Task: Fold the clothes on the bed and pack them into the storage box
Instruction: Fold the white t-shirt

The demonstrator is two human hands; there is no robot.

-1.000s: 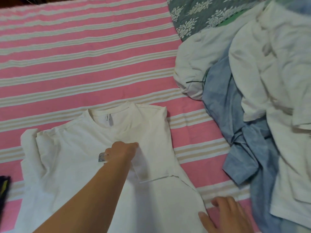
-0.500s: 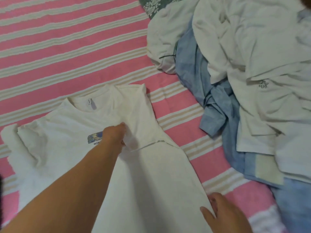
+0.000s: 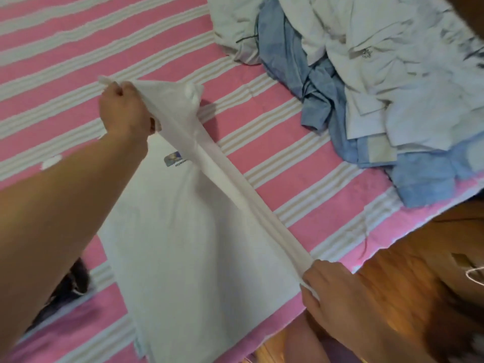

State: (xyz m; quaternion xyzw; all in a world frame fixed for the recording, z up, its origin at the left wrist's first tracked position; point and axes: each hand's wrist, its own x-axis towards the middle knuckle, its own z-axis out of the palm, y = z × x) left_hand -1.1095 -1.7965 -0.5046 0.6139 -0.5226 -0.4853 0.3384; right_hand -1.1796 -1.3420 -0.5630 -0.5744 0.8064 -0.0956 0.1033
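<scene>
A white T-shirt (image 3: 183, 244) with a small blue chest print lies on the pink striped bed (image 3: 65, 61). My left hand (image 3: 125, 113) grips the shirt's shoulder end, raised off the bed. My right hand (image 3: 337, 292) grips the hem end near the bed's edge. Between the two hands the shirt's right side is pulled taut into a lifted straight fold. No storage box is in view.
A heap of white and blue clothes (image 3: 366, 82) lies at the right on the bed. A dark item (image 3: 70, 284) sits at the lower left beside the shirt. The wooden floor (image 3: 419, 258) shows past the bed's edge at the lower right.
My left hand closed on the shoulder and lifted it away from the chest print. My right hand took hold of the hem. The shirt's right side rose into a taut fold.
</scene>
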